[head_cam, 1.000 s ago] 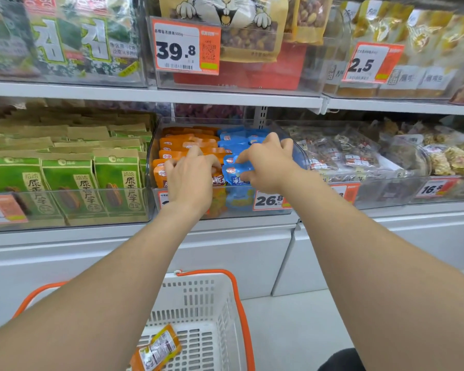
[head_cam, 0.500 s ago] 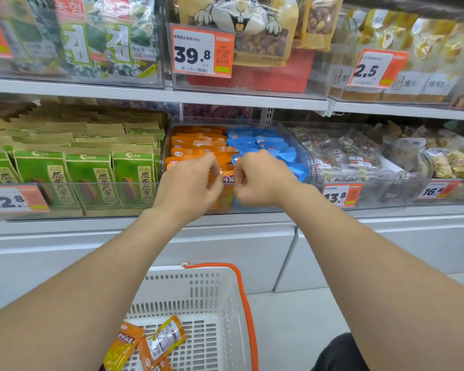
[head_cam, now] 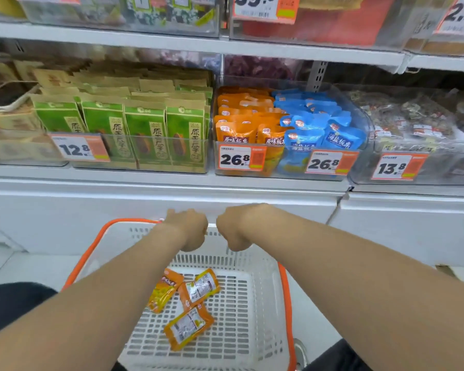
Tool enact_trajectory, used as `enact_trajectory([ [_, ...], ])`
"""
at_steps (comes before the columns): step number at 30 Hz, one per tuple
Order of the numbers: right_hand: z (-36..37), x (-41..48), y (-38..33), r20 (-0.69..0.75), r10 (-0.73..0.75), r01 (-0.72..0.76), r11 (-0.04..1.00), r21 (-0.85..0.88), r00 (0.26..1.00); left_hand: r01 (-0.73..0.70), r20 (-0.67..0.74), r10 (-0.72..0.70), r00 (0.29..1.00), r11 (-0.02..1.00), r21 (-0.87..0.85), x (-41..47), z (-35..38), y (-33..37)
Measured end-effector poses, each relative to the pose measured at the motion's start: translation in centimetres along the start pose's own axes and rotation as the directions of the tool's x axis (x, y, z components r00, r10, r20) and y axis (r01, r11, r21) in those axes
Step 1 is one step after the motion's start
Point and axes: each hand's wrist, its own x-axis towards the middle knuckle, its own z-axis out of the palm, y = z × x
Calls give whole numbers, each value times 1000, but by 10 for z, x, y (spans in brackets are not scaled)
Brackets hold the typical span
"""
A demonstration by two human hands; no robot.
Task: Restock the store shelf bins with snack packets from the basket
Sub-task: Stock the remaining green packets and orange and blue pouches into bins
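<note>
Your hands over the basket
Orange packets lie lower centre, nearer left hand than right hand; both curled, contents hidden.

Single head view, looking forward-down: shelf bins close ahead, basket directly below, near.

**Bright store light, blurred top**

Soft white light is washing over the shelf, with shade gathering only in the recess beneath it. Pale glare is hazing the clear bin fronts. The upper row is smearing out of focus, and wide-angle distortion is bending lines near the corners.
</note>
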Motion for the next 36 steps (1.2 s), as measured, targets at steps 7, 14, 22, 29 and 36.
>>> enact_trajectory([
  [7,40,48,-58,108,-120,138,974,-178,987,-21,302,43,952,997,-78,13,106,0],
  [14,64,84,-74,128,-125,154,956,-248,984,61,374,40,927,966,-253,36,177,17],
  [22,50,98,-62,41,-186,191,954,-232,982,35,416,6,909,995,-91,16,239,56],
  [29,44,103,-62,58,-192,199,962,-184,980,-27,337,70,939,991,-132,24,254,49],
  [36,28,84,-49,-6,-136,133,976,-171,991,86,113,-6,994,691,-718,25,203,43],
])
